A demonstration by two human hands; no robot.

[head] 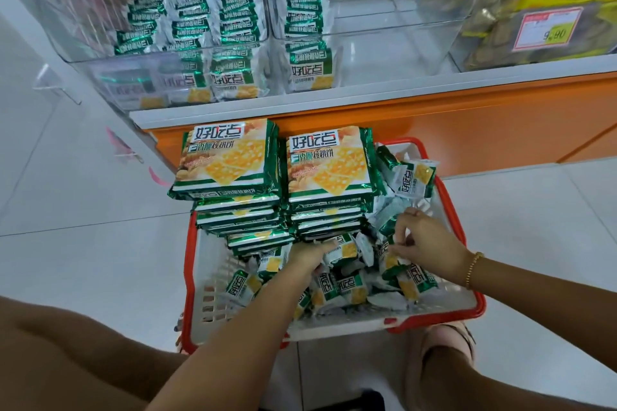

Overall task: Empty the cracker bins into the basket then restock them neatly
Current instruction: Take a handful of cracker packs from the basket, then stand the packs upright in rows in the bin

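Tiled floor [83, 210] below clear bins [100, 70], part-stocked. In the basket [480, 304] we see two stacks [227, 157]. The left hand [309, 253] reaches beneath them, its grip untellable. The right hand [427, 240] pinches a loose pack [387, 227].

Single head-worn wide-angle view — forward and down, close over the basket [210, 253], bins [100, 70] beyond

The large cracker packs [227, 157] were dark green at the edges, with a white panel of dark lettering above yellow square crackers. The small packs [415, 177] repeated the green, white and yellow. The basket [479, 302] had a red rim and white slotted walls. The bins [100, 27] were clear. The shelf [434, 130] was white on top and orange in front, over a pale grey tiled floor [66, 193]. The price tag [547, 28] was red-bordered with a yellow-green patch. The beaded bracelet [474, 269] was gold.
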